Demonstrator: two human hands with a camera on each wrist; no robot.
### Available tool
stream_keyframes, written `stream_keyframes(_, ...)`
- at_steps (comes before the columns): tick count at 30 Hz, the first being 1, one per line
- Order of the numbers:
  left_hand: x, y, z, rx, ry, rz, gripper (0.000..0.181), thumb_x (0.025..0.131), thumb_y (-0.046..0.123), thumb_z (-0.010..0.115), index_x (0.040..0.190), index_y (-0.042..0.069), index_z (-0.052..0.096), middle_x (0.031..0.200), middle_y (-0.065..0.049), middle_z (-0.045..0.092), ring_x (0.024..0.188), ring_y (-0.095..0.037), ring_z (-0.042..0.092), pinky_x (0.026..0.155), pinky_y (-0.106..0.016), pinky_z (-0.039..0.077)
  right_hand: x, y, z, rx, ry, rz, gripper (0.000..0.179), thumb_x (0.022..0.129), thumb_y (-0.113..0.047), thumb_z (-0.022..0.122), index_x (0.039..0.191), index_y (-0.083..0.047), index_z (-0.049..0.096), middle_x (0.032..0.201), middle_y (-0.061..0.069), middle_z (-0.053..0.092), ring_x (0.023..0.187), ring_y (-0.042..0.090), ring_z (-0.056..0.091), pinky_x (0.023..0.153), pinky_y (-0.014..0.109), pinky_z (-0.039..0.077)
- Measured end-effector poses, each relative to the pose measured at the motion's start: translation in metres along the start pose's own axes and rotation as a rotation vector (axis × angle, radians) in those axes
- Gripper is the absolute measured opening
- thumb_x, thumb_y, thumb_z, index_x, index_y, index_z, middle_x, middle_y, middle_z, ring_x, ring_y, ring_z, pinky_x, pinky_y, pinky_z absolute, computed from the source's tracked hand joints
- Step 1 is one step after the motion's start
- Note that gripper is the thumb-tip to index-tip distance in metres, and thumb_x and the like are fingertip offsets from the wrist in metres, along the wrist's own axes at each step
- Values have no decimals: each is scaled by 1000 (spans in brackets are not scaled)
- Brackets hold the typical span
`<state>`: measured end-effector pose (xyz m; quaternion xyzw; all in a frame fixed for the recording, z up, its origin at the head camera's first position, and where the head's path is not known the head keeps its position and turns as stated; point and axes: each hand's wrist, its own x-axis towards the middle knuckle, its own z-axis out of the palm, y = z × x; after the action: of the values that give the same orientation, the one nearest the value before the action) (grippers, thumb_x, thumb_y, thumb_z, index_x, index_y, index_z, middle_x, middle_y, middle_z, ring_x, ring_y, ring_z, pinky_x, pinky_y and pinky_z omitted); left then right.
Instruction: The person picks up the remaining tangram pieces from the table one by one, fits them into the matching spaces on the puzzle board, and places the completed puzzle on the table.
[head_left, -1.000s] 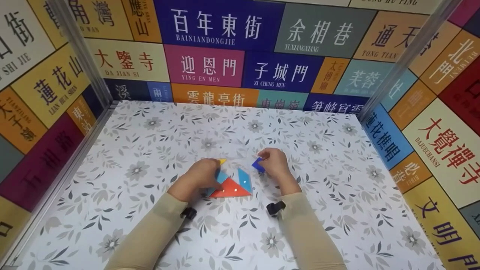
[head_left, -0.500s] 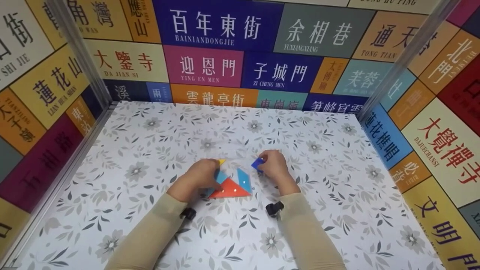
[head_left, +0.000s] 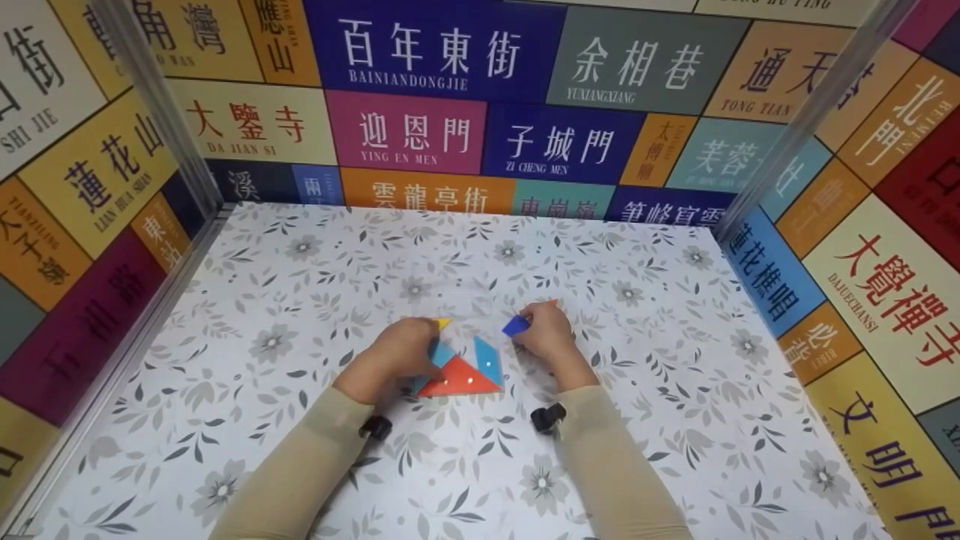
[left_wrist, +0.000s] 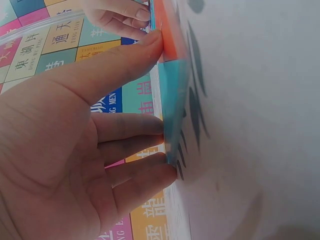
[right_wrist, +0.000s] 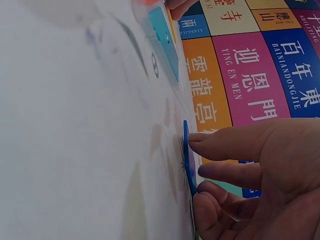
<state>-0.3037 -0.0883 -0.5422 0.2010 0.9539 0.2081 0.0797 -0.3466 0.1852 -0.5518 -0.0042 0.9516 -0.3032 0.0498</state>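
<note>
Flat tangram pieces lie together on the table. My left hand [head_left: 396, 349] spreads over their left side, its thumb resting on a red triangle [head_left: 463, 377]. In the left wrist view its other fingertips touch the edge of a light-blue piece [left_wrist: 172, 95]. A yellow tip [head_left: 444, 324] peeks out beyond that hand. A light-blue parallelogram [head_left: 489, 361] borders the triangle's right slope. Apart from these, at the right, my right hand [head_left: 551, 334] holds a dark-blue piece [head_left: 514, 326] by thumb and fingertips, low against the table. An orange tip [head_left: 554, 302] shows behind its knuckles; the rest is hidden.
The table [head_left: 645, 442] has a white floral cover. Walls [head_left: 420, 135] of coloured panels with lettering enclose its back and sides. Each sleeve cuff carries a black wrist mount [head_left: 376, 427].
The dark-blue piece has turned under my right fingers, which shifted slightly around it. An orange tip has come into sight behind that hand. My left hand stays in place.
</note>
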Motion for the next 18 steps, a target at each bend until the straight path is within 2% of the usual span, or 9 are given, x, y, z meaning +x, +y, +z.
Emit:
stream_keyframes(4, 0, 1, 0, -10, -8, -24, 44, 71, 29, 100, 96, 10, 70, 83, 0, 61, 79, -22, 52, 75, -36, 47, 0, 0, 0, 6, -4, 6, 47, 86, -12, 86, 129, 1, 72, 122, 21, 75, 114, 37, 71, 102, 49, 57)
stream_keyframes(11, 0, 0, -1, -9, -8, -13, 45, 70, 31, 100, 93, 9, 68, 82, -1, 59, 77, -21, 50, 72, -37, 45, 0, 1, 1, 11, -6, 3, 48, 86, -11, 85, 129, 2, 71, 125, 22, 74, 117, 37, 70, 105, 49, 56)
stream_keyframes(18, 0, -1, 0, -16, -2, -4, 44, 70, 30, 100, 93, 8, 69, 80, 0, 56, 76, -21, 49, 71, -36, 44, 0, 0, 0, 8, -4, 17, 42, 84, -12, 86, 122, 2, 73, 119, 20, 75, 111, 35, 70, 101, 48, 57)
